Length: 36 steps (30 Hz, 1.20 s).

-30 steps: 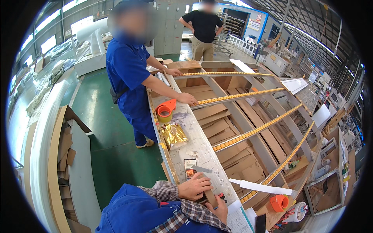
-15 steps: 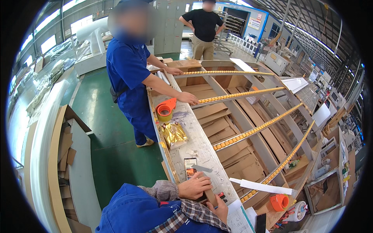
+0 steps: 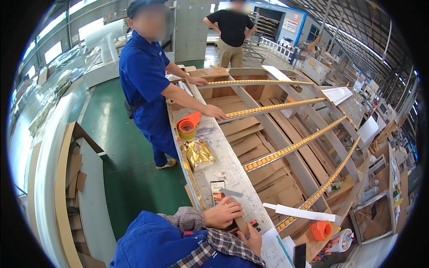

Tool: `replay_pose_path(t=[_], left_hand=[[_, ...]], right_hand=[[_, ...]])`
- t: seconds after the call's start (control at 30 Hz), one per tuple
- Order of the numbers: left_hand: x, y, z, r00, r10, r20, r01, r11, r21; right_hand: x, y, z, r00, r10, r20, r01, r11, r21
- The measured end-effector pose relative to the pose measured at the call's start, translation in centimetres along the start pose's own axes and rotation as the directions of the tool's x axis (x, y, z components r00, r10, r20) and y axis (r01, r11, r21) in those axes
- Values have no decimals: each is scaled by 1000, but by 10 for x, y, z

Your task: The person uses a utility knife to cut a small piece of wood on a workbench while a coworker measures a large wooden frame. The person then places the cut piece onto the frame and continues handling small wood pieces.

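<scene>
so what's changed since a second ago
The view swung slightly, so the co-worker and workbench sit a touch further left in the picture. Nothing was visibly taken hold of or let go. The left hand and right hand still hold the brown bar; the orange tape dispenser and gold foil packet stayed on the workbench.

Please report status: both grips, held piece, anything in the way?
Left grip over brown strip; right grip holding its near end. Grey flat piece, small packet close ahead.

Bright daylight, blown-out left windows [image 3: 53, 52], glare on green floor [image 3: 127, 178], curved edges, black corners
</scene>
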<state>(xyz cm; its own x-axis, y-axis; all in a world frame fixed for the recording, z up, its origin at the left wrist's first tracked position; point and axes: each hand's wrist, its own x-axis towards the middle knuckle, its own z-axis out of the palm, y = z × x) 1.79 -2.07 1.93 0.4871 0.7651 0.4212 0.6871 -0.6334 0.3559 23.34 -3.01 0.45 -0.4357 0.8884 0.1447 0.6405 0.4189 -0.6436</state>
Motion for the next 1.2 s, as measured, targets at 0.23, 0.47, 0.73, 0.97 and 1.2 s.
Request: replay_pose_path(t=[0.23,0.47,0.73,0.97,1.2], left_hand=[[-1,-1,1,1000,-5,5,5,1000,-6],[-2,-1,2,1000,-13,-10,12,999,-31],[-2,1,-5,999,-29,-12,29,998,-57],[2,-7,-13,983,-132,-129,104,974,-201],[-25,-19,-8,798,-532,-282,300,757,-580]], right_hand=[[-1,1,2,1000,17,5,-17,1000,-7],[0,4,3,1000,-6,17,6,1000,-4],[-2,3,4,1000,16,23,-16,1000,-26],[0,-11,-5,998,65,2,-65,998,9],[0,-26,-8,998,58,-3,-57,992,116]])
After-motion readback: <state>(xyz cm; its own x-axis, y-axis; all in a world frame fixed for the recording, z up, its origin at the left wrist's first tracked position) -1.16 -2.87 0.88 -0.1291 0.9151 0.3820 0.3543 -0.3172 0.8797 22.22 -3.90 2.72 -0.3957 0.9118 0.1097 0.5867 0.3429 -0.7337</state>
